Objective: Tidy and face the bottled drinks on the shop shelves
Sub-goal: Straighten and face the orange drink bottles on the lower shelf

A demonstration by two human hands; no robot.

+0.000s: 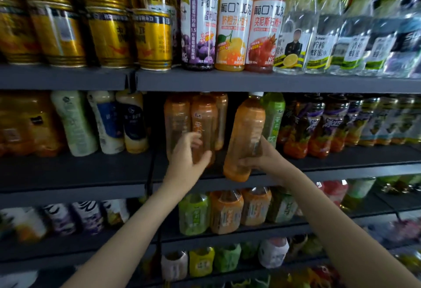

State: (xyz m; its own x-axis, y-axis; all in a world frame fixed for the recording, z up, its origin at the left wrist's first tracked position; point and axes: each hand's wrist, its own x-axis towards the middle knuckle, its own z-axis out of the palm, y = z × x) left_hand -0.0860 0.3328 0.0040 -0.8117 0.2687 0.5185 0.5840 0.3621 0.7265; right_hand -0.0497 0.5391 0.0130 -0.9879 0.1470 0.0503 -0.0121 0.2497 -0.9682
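Orange bottles [202,125] stand mid-frame on the middle shelf [75,169]. The left hand [188,157] reaches at them, its grip loose and blurred, grasping nothing I can see. Right of it, the right hand [264,160] clasps a tilted orange bottle [246,137] near its base, beside a green bottle [274,116].

Top shelf [250,81]: four gold cans [109,36] in front, three juice bottles [234,27]. By left hand [186,162]: three orange tea bottles [202,125]; right hand [266,157] holds one orange bottle [245,137].
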